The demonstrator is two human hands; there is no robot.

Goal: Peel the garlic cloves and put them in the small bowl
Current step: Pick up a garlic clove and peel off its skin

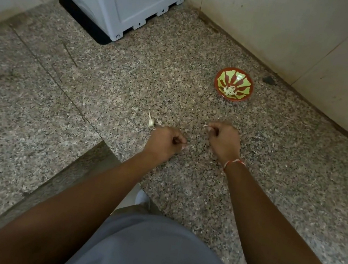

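A garlic clove (150, 122), pale and unpeeled with a thin stem pointing away from the person, lies on the floor (84, 83) just beyond the left hand (165, 142), the nearer one. Both fists are curled: the left hand pinches a sliver of skin, the right hand (223, 139) something small and white, perhaps a clove. The bowl (233, 84), holding peeled cloves, sits beyond the right hand.

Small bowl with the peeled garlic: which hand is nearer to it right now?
Right. The right hand is just below the small bowl in the head view, slightly toward the person. The left hand is farther away, off to the bowl's left.
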